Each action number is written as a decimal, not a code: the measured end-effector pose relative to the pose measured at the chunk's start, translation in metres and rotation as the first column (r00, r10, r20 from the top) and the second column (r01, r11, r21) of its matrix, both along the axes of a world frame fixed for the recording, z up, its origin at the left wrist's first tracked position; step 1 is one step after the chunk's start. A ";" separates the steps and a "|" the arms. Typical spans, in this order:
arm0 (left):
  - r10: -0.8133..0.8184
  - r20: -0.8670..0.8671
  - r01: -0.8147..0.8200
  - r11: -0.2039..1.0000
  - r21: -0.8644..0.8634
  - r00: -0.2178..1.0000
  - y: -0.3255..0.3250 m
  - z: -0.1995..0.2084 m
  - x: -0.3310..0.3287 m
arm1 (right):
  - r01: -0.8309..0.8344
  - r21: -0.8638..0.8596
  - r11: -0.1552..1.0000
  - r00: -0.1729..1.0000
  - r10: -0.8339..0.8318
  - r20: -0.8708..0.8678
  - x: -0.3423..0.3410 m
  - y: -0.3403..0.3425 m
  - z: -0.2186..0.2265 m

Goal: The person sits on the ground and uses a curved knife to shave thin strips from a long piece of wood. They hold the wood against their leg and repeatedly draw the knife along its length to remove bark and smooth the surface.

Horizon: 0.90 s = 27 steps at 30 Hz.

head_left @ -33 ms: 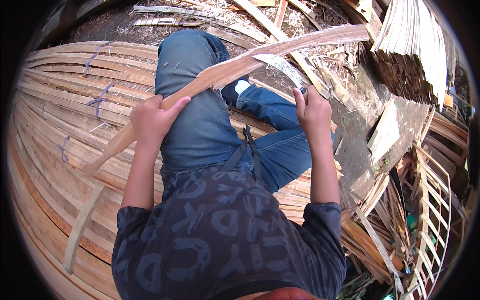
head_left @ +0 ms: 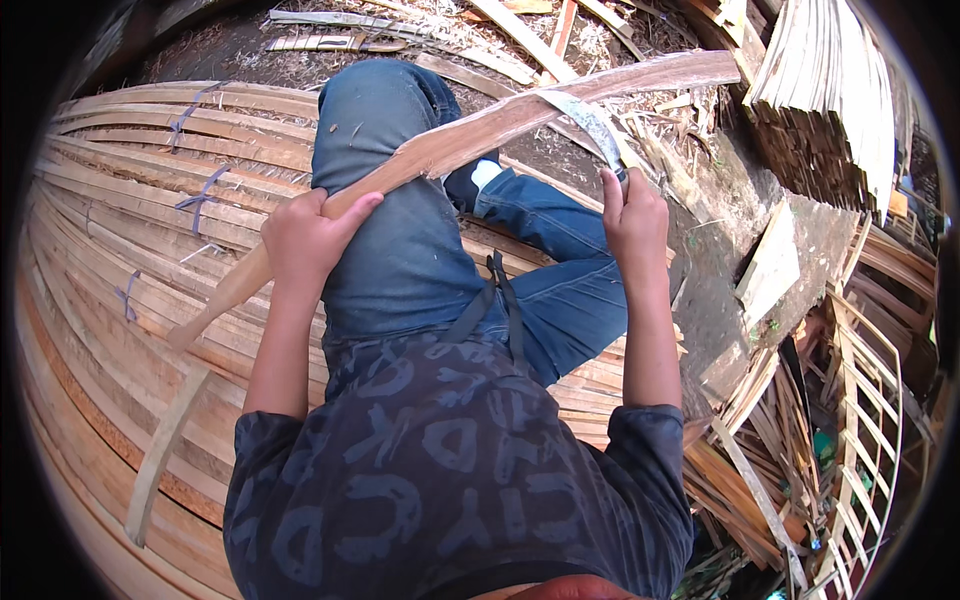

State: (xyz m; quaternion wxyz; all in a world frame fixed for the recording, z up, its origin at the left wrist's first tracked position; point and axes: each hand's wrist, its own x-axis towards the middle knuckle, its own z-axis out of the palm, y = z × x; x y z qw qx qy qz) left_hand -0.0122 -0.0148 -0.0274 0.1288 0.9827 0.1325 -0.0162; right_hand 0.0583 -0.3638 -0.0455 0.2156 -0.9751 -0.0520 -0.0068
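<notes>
A long, slightly curved wooden strip (head_left: pixel 465 147) lies slantwise over my raised left knee, its far end reaching to the upper right. My left hand (head_left: pixel 305 236) is wrapped round it beside the thigh, thumb on top, and the narrow tail of the strip runs down to the left below the hand. In my right hand (head_left: pixel 637 212) is a curved knife (head_left: pixel 590 122), its handle mostly hidden by the fingers. The shiny blade bends up and to the left, with its tip at the strip's near edge beyond the knee. Part of the strip's surface looks rough.
Bundled wooden slats (head_left: pixel 110 205) tied with bluish strips spread beneath me and to the left. A sheathed blade or similar long tool (head_left: pixel 335 43) lies on the littered ground ahead. Stacked thin boards (head_left: pixel 825 95) stand at the far right, above a lattice of slats (head_left: pixel 865 420) and scrap wood.
My right hand and the curved knife have shifted a little to the right and away from me along the strip. My left hand and the strip hold almost the same place.
</notes>
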 end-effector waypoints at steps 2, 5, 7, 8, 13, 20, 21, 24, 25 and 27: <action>0.002 0.011 -0.002 1.000 0.017 1.000 0.001 -0.002 -0.001 | 0.059 -0.038 0.998 0.998 -0.058 0.014 0.014 -0.019 0.001; 0.005 -0.007 -0.005 1.000 0.016 1.000 0.002 0.001 0.000 | 0.284 0.022 0.959 0.958 -0.285 0.029 0.034 -0.052 -0.003; -0.001 -0.017 0.001 1.000 0.001 1.000 0.004 0.002 -0.002 | 0.439 0.030 0.898 0.896 -0.440 0.059 0.042 -0.099 -0.003; -0.007 -0.019 0.006 1.000 -0.005 1.000 0.006 0.001 -0.002 | 0.510 0.033 0.859 0.858 -0.511 0.041 0.039 -0.123 -0.004; 0.062 0.000 -0.062 0.995 -0.082 0.998 0.010 -0.010 -0.003 | 0.384 0.249 0.889 0.919 -0.395 -0.006 -0.008 -0.082 0.011; 0.127 -0.150 -0.144 0.984 -0.106 0.980 -0.004 0.005 0.006 | 0.038 0.226 0.973 0.995 -0.016 -0.098 -0.027 0.029 0.011; 0.129 -0.152 -0.148 0.982 -0.116 0.980 -0.004 0.006 0.005 | 0.009 0.202 0.979 0.994 0.012 -0.106 -0.023 0.034 0.010; 0.125 -0.173 -0.138 0.988 -0.063 0.977 -0.005 0.009 0.004 | -0.030 0.089 0.996 0.999 0.033 -0.035 -0.014 0.034 0.000; 0.110 -0.159 -0.117 0.992 -0.037 0.981 -0.003 0.007 0.006 | -0.067 0.038 0.997 0.998 0.067 0.013 -0.010 0.030 -0.008; 0.107 -0.148 -0.120 0.989 -0.087 0.983 -0.001 0.006 0.005 | -0.088 0.006 0.996 0.995 0.087 0.057 -0.003 0.025 -0.011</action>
